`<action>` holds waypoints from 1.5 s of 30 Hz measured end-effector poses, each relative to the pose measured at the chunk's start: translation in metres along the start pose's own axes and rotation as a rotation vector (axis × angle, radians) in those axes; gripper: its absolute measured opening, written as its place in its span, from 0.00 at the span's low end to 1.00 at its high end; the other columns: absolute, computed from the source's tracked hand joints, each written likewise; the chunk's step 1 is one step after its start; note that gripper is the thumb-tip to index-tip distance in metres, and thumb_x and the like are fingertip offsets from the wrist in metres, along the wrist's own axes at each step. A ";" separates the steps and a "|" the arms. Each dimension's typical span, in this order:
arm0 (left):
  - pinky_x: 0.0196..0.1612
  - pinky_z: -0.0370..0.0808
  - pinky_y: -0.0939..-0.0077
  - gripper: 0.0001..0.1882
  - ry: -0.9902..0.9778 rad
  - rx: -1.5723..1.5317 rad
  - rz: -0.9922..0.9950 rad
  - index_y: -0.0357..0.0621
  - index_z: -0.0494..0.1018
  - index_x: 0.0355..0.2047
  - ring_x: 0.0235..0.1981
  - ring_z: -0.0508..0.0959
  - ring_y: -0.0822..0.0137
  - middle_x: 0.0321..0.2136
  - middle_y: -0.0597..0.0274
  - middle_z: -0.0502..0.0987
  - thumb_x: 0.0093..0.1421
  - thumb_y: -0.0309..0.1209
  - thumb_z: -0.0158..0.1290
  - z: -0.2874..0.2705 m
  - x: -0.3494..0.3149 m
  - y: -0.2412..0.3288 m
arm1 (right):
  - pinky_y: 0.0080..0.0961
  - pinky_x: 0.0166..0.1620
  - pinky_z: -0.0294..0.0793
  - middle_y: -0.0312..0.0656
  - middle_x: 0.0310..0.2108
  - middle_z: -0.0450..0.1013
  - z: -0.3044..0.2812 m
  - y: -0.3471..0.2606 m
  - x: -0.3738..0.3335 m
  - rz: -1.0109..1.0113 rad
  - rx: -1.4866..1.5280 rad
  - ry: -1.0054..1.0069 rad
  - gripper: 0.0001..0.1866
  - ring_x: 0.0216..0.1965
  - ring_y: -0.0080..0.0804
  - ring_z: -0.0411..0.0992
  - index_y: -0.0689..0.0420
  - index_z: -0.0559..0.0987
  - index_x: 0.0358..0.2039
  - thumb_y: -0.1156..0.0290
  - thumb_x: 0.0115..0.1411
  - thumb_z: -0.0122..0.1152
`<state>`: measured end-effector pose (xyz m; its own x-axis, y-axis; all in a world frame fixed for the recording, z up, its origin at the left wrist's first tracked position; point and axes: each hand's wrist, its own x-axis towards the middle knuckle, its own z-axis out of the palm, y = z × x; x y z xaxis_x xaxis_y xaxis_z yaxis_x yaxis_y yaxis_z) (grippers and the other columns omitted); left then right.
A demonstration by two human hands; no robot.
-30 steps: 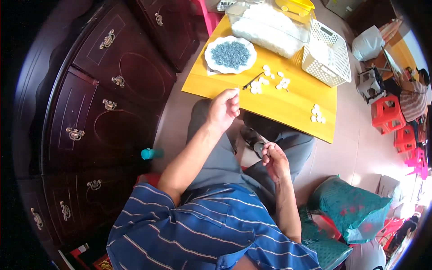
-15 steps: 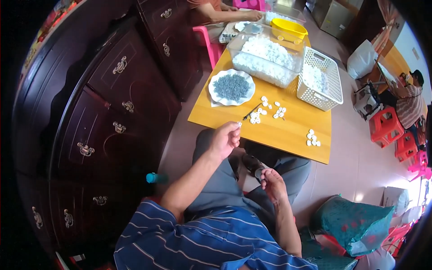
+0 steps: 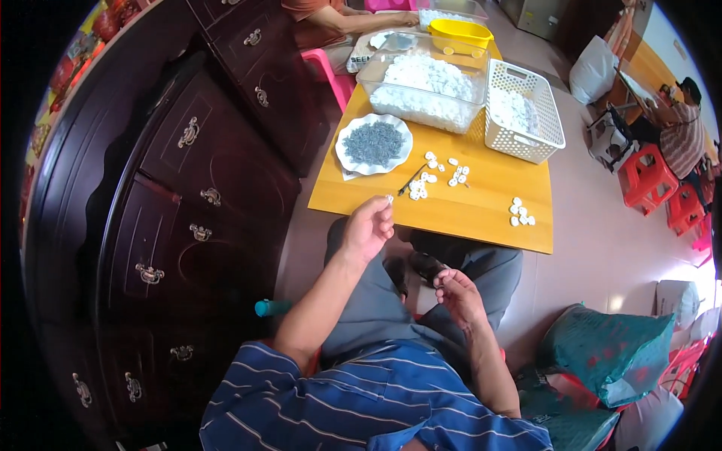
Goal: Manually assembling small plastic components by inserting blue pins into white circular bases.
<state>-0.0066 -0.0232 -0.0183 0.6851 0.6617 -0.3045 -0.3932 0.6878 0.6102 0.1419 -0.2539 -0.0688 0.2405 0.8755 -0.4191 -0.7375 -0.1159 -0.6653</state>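
My left hand (image 3: 367, 229) is raised by the near edge of the table, pinching a small white plastic piece (image 3: 389, 199) between thumb and fingertips. Over my lap, my right hand (image 3: 460, 298) has its thumb and fingers pressed together; whatever they hold is too small to name. Just beyond the left hand lie a dark thin tool (image 3: 410, 181) and loose white pieces (image 3: 418, 188). Another small group of white pieces (image 3: 520, 213) rests near the right corner. A scalloped white plate (image 3: 407, 141) bears a heap of small dark grey parts (image 3: 374, 143).
On the wooden table (image 3: 481, 218) stand a clear bin (image 3: 480, 90) of white pieces, a white perforated basket (image 3: 526, 146) and a yellow basin (image 3: 460, 31). Another person's arm (image 3: 361, 22) reaches in at the far end. Dark drawers (image 3: 226, 150) flank my left; teal bags (image 3: 609, 346) lie at right.
The view has shifted, so the table sits a little farther left and higher. Both hands keep their pinch, the left one still on the white piece.
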 end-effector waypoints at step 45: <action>0.24 0.66 0.80 0.04 0.046 0.026 0.001 0.49 0.73 0.34 0.19 0.68 0.77 0.21 0.73 0.70 0.64 0.33 0.55 0.007 0.014 -0.023 | 0.18 0.32 0.71 0.35 0.31 0.75 0.005 -0.004 -0.002 -0.046 -0.091 -0.036 0.06 0.27 0.21 0.72 0.57 0.77 0.42 0.72 0.70 0.54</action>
<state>0.0162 -0.0321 -0.0310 0.6553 0.6761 -0.3368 -0.3777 0.6794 0.6290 0.1413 -0.2524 -0.0621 0.2485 0.8972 -0.3651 -0.6651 -0.1160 -0.7377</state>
